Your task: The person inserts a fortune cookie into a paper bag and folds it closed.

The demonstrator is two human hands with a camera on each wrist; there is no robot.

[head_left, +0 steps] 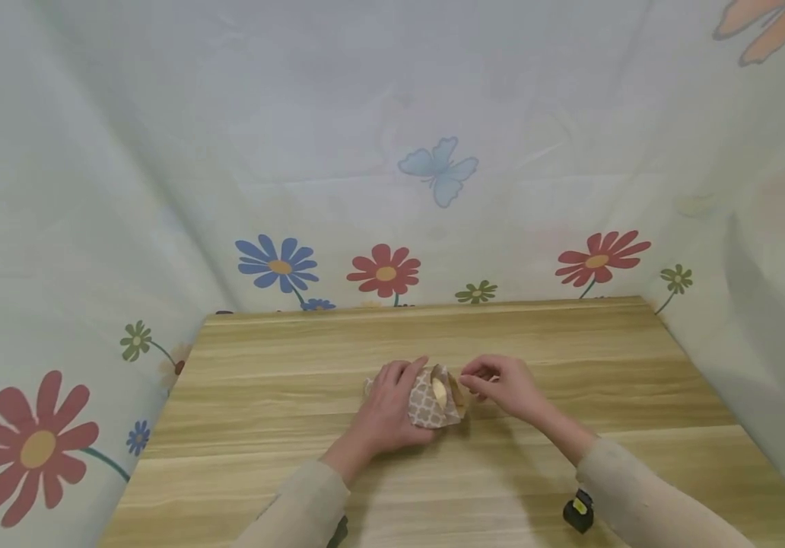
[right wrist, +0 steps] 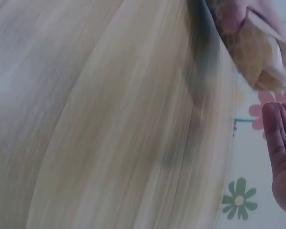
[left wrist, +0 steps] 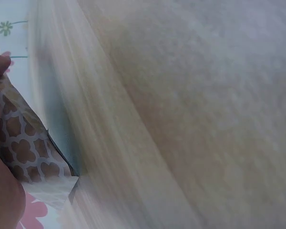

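A pale cloth (head_left: 324,99) hangs behind and at both sides, printed with flowers in red, blue and green and a light blue butterfly (head_left: 443,173). In front of it stands the table (head_left: 262,426), its top streaked with wood grain. Two light sleeves (head_left: 653,491) reach in over its near side.

The left hand (head_left: 387,411) grips a bag (head_left: 427,407), fingers over the far side and thumb along the near side. The right hand (head_left: 505,387) is just beside the bag's mouth, its fingers loosely bent and apart from the bag in the right wrist view.

The bag, tan with a white lattice, lies on its side around the table's middle; whether it touches the wood I cannot tell. Its mouth gapes toward the right hand. By the right sleeve sits a small black piece (head_left: 579,511). Smallest is a pale yellow patch (head_left: 439,391) in the mouth, lining or contents being unclear.
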